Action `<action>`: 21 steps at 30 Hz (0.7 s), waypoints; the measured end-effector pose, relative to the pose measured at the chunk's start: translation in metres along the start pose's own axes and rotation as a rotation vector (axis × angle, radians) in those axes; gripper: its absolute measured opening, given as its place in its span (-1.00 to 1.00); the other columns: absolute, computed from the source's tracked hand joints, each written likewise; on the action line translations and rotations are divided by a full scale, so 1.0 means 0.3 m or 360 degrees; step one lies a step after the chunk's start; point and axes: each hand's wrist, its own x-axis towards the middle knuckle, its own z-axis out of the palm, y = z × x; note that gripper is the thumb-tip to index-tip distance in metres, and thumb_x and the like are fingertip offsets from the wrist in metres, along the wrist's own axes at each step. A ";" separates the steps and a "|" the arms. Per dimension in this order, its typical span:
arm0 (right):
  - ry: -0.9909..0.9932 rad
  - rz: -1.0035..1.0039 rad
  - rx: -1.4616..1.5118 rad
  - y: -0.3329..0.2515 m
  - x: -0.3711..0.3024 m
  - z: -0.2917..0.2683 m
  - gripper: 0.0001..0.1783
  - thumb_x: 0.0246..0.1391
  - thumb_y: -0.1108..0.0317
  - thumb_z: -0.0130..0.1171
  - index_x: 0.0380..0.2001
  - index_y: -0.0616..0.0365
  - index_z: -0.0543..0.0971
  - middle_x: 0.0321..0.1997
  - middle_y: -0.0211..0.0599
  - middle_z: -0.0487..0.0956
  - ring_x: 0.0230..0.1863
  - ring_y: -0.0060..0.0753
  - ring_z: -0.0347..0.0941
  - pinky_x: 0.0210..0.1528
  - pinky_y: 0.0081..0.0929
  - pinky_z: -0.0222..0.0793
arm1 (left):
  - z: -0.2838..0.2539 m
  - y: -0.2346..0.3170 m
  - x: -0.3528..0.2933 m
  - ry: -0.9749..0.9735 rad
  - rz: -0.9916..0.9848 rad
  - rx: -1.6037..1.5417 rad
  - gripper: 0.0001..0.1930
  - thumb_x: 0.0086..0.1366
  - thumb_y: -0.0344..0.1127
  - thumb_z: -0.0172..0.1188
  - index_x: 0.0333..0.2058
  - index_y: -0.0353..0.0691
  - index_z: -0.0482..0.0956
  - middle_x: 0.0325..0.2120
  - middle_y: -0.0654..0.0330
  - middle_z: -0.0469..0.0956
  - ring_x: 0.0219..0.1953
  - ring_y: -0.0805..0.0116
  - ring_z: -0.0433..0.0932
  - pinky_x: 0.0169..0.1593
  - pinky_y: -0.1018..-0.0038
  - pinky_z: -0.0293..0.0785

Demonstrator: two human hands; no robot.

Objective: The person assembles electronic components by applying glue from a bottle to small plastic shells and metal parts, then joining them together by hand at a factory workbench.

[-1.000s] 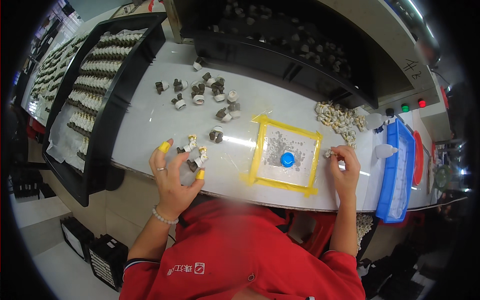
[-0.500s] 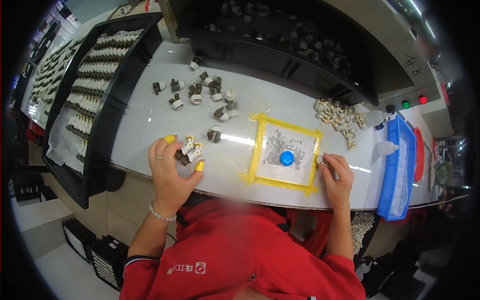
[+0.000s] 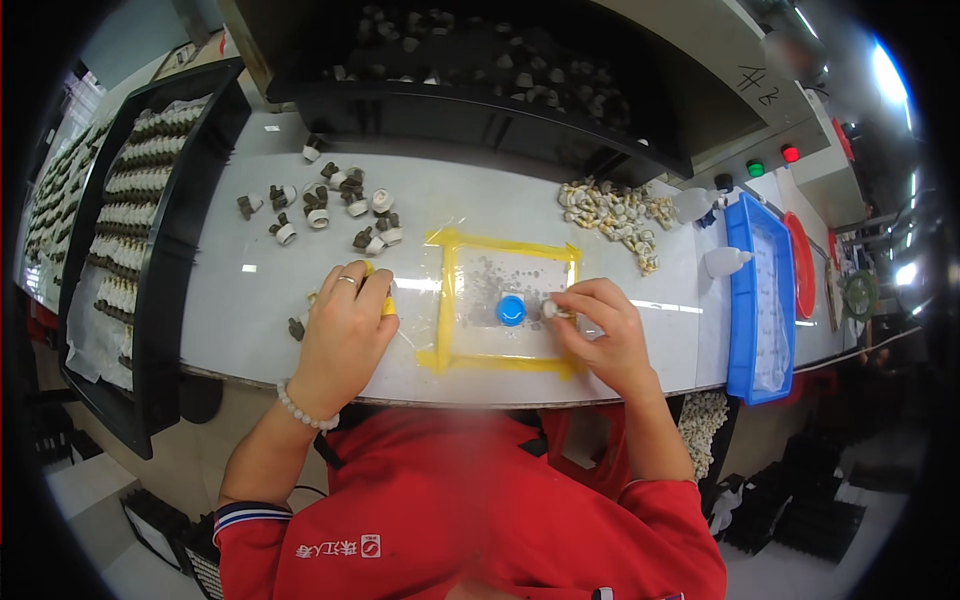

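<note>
My right hand (image 3: 610, 335) pinches a small whitish part (image 3: 556, 309) between thumb and fingertips. The part is over the right side of a yellow-taped square (image 3: 445, 300), which is spotted with grey marks. A round blue cap (image 3: 511, 311) sits inside that square, just left of the part. My left hand (image 3: 350, 325), with yellow finger covers, is closed at the table left of the square; what its fingertips hold is hidden. Beside and under it a dark part (image 3: 297, 328) shows, the rest of its group covered. Several dark-and-white fittings (image 3: 315, 206) lie farther back.
A pile of small white-and-yellowish parts (image 3: 610, 215) lies at the back right. Near it are a white squeeze bottle (image 3: 727, 262) and a blue tray (image 3: 742, 330). A black tray (image 3: 165, 290) with rows of fittings stands left; a black bin (image 3: 480, 125) spans the back.
My left hand has moved off the small group toward a single fitting, its fingers closing and covering it. My right hand has carried its part left, over the taped square. The view has shifted.
</note>
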 end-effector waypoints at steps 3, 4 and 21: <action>-0.0130 -0.0162 0.0005 -0.034 0.040 0.017 -0.73 -0.25 0.56 0.25 -0.34 0.18 0.60 -0.36 -0.27 0.52 -0.32 -0.28 0.46 -0.29 -0.43 0.42 | 0.004 0.036 -0.021 0.0091 -0.0012 -0.0513 -0.64 -0.08 -0.61 0.15 -0.20 -0.39 0.45 -0.25 0.04 0.43 -0.28 0.20 0.49 -0.24 0.43 0.45; -0.0131 -0.0160 0.0002 -0.047 0.054 0.019 -0.73 -0.25 0.56 0.25 -0.34 0.18 0.60 -0.36 -0.27 0.52 -0.32 -0.28 0.46 -0.29 -0.43 0.42 | 0.024 0.049 -0.033 0.0046 -0.0197 -0.1275 -0.66 -0.02 -0.64 0.11 -0.19 -0.39 0.44 -0.24 0.09 0.45 -0.28 0.28 0.51 -0.24 0.45 0.47; -0.0233 -0.0289 -0.0146 -0.068 0.079 0.036 -0.72 -0.25 0.56 0.26 -0.33 0.19 0.60 -0.39 -0.30 0.50 -0.34 -0.27 0.44 -0.32 -0.40 0.41 | 0.111 0.136 -0.094 -0.0225 -0.0894 -0.2922 -0.72 0.19 -0.61 0.04 -0.09 -0.41 0.43 -0.21 0.14 0.51 -0.28 0.41 0.55 -0.09 0.50 0.49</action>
